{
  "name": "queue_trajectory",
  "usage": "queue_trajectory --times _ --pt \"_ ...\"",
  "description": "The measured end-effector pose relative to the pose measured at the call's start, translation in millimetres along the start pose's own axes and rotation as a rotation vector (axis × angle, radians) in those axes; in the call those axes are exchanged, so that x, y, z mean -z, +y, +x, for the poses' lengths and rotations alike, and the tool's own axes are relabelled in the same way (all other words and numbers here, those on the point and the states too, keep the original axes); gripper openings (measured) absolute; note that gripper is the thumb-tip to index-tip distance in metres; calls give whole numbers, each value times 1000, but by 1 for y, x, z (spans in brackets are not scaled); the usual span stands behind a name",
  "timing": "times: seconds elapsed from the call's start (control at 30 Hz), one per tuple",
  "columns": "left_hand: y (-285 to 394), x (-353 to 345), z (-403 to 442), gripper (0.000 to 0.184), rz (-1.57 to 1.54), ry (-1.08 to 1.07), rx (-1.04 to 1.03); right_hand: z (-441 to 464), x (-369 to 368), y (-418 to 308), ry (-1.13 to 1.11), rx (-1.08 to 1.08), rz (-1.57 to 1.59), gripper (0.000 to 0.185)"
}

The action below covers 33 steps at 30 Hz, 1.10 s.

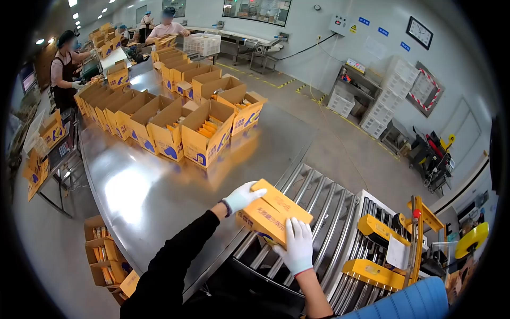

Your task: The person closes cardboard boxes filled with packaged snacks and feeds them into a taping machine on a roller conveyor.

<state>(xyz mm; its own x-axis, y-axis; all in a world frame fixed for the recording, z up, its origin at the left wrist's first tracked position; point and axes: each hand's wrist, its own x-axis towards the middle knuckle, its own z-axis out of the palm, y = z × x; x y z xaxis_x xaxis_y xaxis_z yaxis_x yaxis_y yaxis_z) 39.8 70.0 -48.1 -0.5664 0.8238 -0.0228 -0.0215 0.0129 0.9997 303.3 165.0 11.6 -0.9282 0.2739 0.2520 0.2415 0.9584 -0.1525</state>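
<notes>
A yellow cardboard box (pixel 273 212) with its top flaps folded down is held between my two white-gloved hands. My left hand (pixel 244 198) grips its far left corner, and my right hand (pixel 297 247) presses on its near right side. The box is over the start of the roller conveyor (pixel 324 212), beside the edge of the steel table (pixel 223 181). Whether its underside touches the rollers I cannot tell. On the table stand rows of open yellow boxes (pixel 207 133), the nearest filled with orange packets (pixel 209 127).
A yellow-framed carton sealing machine (pixel 377 271) sits along the conveyor at the right. More open boxes (pixel 103 250) stand low at the left of the table. Co-workers (pixel 64 72) work at the far left. White crates (pixel 393 87) are stacked by the far wall.
</notes>
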Motion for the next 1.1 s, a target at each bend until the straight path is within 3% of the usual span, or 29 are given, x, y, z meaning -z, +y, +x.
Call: queue_trajectory --times 0.1,0.17,0.23,0.3,0.33,0.37,0.43,0.47,0.5,0.57,0.6,0.63,0.67,0.7,0.73,0.77,0.8,0.87,0.9,0.97,1.03,1.1 --pt "8 -46 30 48 106 -72 38 -29 7 34 18 -136 -81 102" --pt "0 -120 53 37 338 257 -196 -45 4 82 44 -315 -182 108" --pt "-37 -224 66 39 -39 243 -372 -44 18 114 39 -474 -297 114" --pt "-36 -279 43 45 125 -82 -255 -44 5 153 32 -514 -330 116" --pt "-48 -286 46 50 161 -358 -238 -42 8 161 11 -545 -355 103" --pt "-58 -285 51 54 197 -636 -214 -44 9 166 14 -546 -363 103" --pt "-44 -238 54 60 504 -579 -186 -58 5 182 116 -565 -319 86" --pt "-26 -195 59 58 592 -332 -311 -63 10 182 105 -612 -328 74" --pt "-12 -147 78 51 808 -136 -387 -66 7 189 109 -612 -319 74" --pt "35 -36 86 34 1384 576 -635 -78 -3 210 101 -682 -350 75" --pt "55 22 95 23 1634 868 -560 -82 -13 219 232 -574 -487 63" --pt "44 83 121 22 1647 1071 -338 -75 -8 209 230 -576 -481 63" --pt "67 117 100 20 1612 1100 -135 -58 9 187 28 -623 -345 56" --pt "-2 181 134 20 1540 862 190 -49 18 173 -173 -660 -210 51" --pt "34 166 95 20 1408 839 92 -57 -33 201 119 -437 196 39" --pt "37 158 81 20 1403 844 96 -47 -56 180 167 -427 486 44" --pt "36 154 70 20 1445 673 60 -28 -70 143 155 -496 745 48" --pt "35 131 21 18 1595 323 -64 7 -70 91 85 -219 261 82" --pt "43 118 -10 17 1702 146 -167 15 -70 66 176 -146 118 95" --pt "51 110 -54 17 1246 -113 -400 36 -51 26 314 -106 183 100" --pt "67 91 -70 23 724 -268 -536 42 -29 6 221 18 183 94" --pt "73 67 -59 24 544 -372 -399 22 -27 20 113 20 440 60"
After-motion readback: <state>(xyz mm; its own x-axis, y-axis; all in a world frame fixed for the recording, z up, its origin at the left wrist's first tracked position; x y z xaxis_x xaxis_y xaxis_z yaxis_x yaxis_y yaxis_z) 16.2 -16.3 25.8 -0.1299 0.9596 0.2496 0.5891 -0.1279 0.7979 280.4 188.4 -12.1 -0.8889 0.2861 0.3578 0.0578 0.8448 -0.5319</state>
